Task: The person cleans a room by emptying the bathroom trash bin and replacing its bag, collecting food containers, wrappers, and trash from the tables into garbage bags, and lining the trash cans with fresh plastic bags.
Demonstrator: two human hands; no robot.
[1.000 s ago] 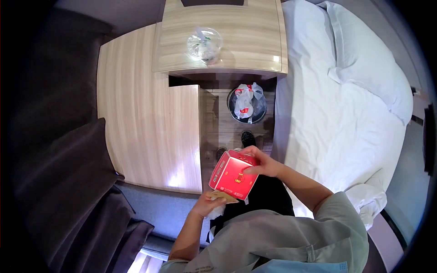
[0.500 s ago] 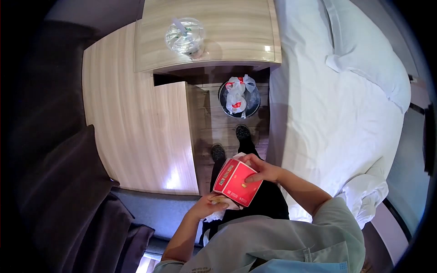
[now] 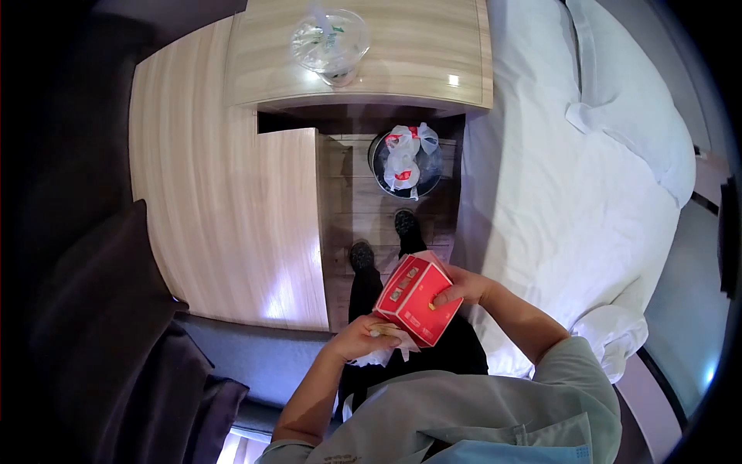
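Observation:
A red cardboard food box [image 3: 421, 298] with a small yellow mark and a row of little pictures is tilted over my lap. My right hand [image 3: 462, 286] grips its right side, thumb pressed on the red face. At the box's lower left, my left hand [image 3: 357, 338] is closed round a tan item in thin white wrapping [image 3: 403, 342]. What exactly this item is I cannot make out. The wrapping is up against the lower edge of the box, and the box's inside is hidden from me.
A round black bin [image 3: 376, 172] with knotted white plastic bags [image 3: 402, 166] stands on the floor past my feet. A clear plastic cup [image 3: 331, 46] with a straw is on the wooden desk [image 3: 224, 209]. A white bed [image 3: 549, 224] lies to the right, dark cushions [image 3: 108, 286] to the left.
The view has shifted a little. The red box has moved slightly right and turned, still in my right hand. My left hand remains closed at its lower left, with more white wrapping showing.

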